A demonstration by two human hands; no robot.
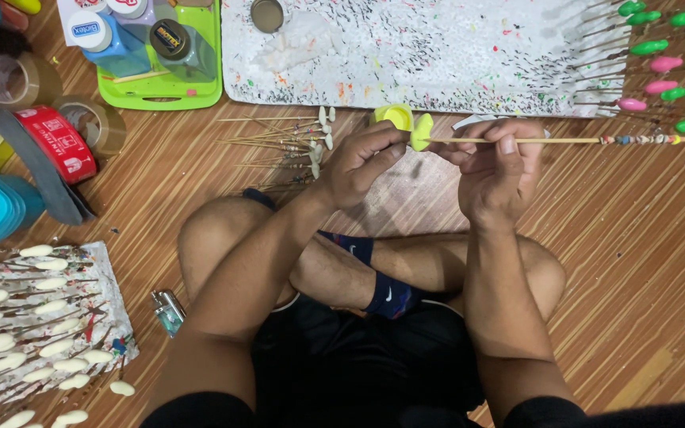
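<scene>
My right hand [497,168] pinches a thin wooden stick [572,140] that points to the right, its far part speckled with paint. On the stick's left end sits a yellow oval float [421,131]. My left hand [361,161] has its fingertips on that yellow float. Just behind it stands a small yellow paint cap [394,116]. Both hands hover above my crossed legs on the wooden floor [636,261].
A paint-spattered white sheet [438,55] lies ahead. Green and pink painted floats on sticks [667,55] fan out at top right. Unpainted white floats [33,325] lie at bottom left, a few more sticks [287,139] ahead. Tape rolls [57,139], a green tray of bottles [160,87], a lighter [168,311].
</scene>
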